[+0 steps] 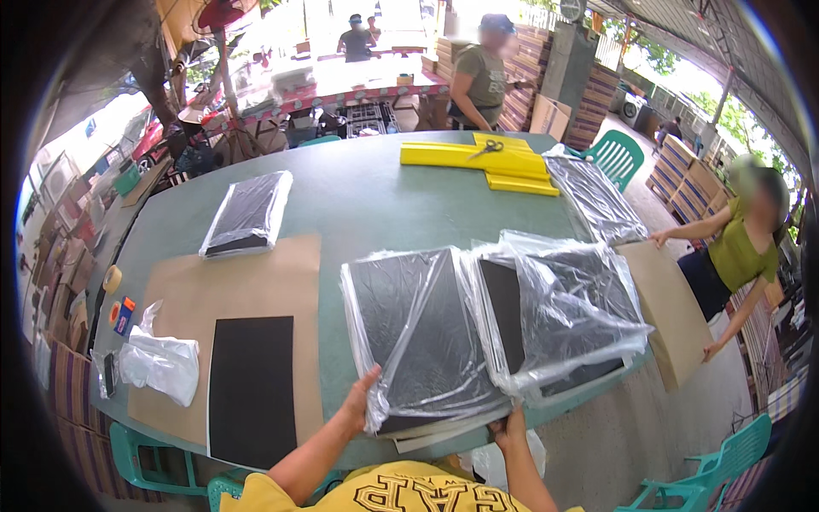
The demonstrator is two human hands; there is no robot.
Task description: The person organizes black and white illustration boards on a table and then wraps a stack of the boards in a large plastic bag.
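Note:
A flat black panel [418, 333] in clear plastic wrap lies at the near edge of the green table. My left hand [357, 401] grips its left side, thumb on top and the other fingers hidden. At its lower right corner my right hand [510, 427] holds the edge, with the fingers partly under it. Pale layers show beneath the panel along the near edge. Touching it on the right is another stack of wrapped black panels [572, 299], its plastic loose and wrinkled. A bare black sheet [252, 384] rests to the left on brown paper [179, 290].
Another wrapped panel [247, 209] sits far left, and one [597, 196] at the right. Scissors [486, 149] lie on yellow folded sheets [426, 154]. White plastic bags [162, 363] and tape [112, 278] are at the left. A co-worker [742, 239] holds a brown board [665, 316]. Green chairs [725, 465] stand around.

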